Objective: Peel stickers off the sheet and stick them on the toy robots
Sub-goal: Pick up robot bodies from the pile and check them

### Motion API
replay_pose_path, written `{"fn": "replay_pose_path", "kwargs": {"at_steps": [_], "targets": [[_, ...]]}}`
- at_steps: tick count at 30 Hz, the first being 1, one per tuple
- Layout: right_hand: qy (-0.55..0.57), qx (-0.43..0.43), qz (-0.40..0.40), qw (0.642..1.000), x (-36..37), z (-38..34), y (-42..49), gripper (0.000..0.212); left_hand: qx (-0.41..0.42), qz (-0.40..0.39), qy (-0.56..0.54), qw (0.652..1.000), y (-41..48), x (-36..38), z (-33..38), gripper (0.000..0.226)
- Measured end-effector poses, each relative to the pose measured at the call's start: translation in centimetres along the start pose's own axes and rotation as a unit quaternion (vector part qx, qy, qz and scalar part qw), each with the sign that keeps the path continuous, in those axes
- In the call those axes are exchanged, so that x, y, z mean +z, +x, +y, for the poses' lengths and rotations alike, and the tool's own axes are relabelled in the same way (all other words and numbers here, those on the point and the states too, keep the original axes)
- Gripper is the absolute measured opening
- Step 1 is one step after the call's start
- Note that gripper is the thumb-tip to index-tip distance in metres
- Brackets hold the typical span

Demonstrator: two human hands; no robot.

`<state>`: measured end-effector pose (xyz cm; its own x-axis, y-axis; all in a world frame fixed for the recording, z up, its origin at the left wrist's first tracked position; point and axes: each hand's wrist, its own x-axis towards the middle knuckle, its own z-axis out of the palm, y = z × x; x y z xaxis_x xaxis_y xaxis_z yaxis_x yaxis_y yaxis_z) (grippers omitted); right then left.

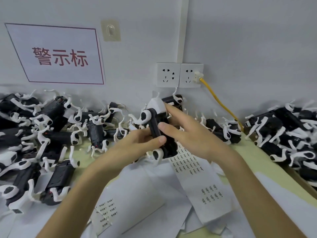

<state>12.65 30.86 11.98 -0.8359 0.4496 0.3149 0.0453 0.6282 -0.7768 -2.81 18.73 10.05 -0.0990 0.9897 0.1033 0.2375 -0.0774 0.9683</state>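
Note:
A black-and-white toy robot (155,121) is held up over the middle of the table, head end toward the wall. My left hand (137,143) grips its black body from below, thumb across the side. My right hand (185,133) holds it from the right, thumb on the body and index finger laid along its upper part. Under the hands lies a long white sticker sheet (193,170) with rows of small printed stickers. A second sticker sheet (109,213) lies lower left, partly peeled.
Heaps of toy robots cover the table's left side (42,134) and far right (288,134), more along the wall (221,129). Loose white backing papers (137,194) litter the green table (248,157). A yellow cable (221,103) runs from wall sockets (180,75).

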Motion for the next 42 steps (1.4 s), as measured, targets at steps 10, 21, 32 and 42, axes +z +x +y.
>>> {"fn": "replay_pose_path", "kwargs": {"at_steps": [10,21,32,42], "targets": [[-0.251,0.252,-0.014,0.935,-5.9,6.4,-1.1,0.047,-0.094,-0.042,-0.276,0.956,0.8,-0.4,-0.9,0.054],[-0.192,0.248,-0.067,0.947,-4.9,8.3,-1.4,0.011,-0.145,0.045,-0.256,0.955,1.2,-0.3,-2.6,0.057],[0.122,0.119,0.229,0.958,-6.3,5.0,-1.2,0.020,-0.096,-0.098,-0.269,0.953,0.0,0.6,-3.1,0.067],[-0.118,0.045,0.332,0.935,-5.7,3.6,-1.0,0.025,-0.043,-0.152,-0.255,0.954,-0.3,2.6,-1.5,0.066]]}}
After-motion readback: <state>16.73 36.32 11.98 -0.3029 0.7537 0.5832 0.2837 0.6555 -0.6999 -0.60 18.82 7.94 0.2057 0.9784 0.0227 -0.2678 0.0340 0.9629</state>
